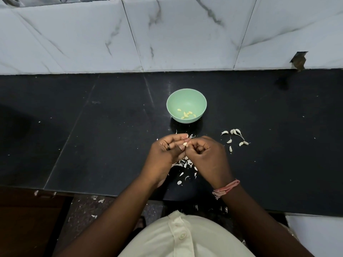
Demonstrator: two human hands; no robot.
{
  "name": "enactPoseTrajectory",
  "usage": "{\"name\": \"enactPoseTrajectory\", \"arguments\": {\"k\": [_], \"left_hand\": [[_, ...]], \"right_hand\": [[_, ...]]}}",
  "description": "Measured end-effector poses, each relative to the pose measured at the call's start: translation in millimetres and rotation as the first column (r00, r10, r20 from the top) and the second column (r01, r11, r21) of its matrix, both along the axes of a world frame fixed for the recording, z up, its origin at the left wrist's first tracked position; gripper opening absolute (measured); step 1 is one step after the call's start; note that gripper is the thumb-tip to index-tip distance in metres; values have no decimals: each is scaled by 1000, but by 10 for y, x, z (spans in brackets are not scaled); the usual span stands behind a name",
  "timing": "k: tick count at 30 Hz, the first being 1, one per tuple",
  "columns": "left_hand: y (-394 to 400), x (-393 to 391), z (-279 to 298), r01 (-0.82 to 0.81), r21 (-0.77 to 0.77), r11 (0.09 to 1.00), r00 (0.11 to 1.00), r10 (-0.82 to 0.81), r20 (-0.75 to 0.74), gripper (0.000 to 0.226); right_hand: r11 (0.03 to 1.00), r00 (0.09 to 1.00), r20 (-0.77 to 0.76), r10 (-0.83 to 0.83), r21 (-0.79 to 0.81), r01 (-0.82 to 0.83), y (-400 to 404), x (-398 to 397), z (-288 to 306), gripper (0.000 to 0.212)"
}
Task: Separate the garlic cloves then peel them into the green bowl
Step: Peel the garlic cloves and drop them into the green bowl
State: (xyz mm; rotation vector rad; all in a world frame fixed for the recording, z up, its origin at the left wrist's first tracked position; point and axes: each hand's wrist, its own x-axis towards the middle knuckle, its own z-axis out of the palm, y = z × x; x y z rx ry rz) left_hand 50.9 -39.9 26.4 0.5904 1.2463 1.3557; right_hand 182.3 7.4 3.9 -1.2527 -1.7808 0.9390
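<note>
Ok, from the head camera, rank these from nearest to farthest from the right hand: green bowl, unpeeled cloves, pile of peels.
From the right hand:
1. Pile of peels, just beneath both hands.
2. Unpeeled cloves, right of it.
3. Green bowl, farther back.

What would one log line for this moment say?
step: peeling | both hands pinch clove | green bowl: peeled cloves | unpeeled cloves on counter

Green bowl [186,101]: matt plastic. Countertop [92,136] under it: dark polished stone. Wall tiles [167,34] behind: glossy marble-look.
</note>
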Motion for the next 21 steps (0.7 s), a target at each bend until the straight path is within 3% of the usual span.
{"name": "enactPoseTrajectory", "arguments": {"k": [4,7,10,14,18,21], "left_hand": [[8,-19,-21,-74,-69,995,968,88,234,29],[2,-13,-31,-109,-126,986,931,146,336,27],[2,-4,-20,-162,-169,972,906,214,365,27],[14,7,-5,-221,-193,956,881,281,380,31],[24,9,8,-250,-232,940,869,324,374,23],[43,1,16,-258,-267,929,853,349,388,22]], "right_hand": [[972,985,-158,-68,-235,30,16,-24,38,15],[953,969,-203,-137,-294,73,45,9,19,24],[939,968,-177,-178,-325,114,36,29,-5,28],[967,987,-3,-159,-203,155,8,17,-53,52],[993,991,92,-98,-51,103,38,16,-133,40],[999,986,166,-18,-26,23,47,8,-159,9]]}}
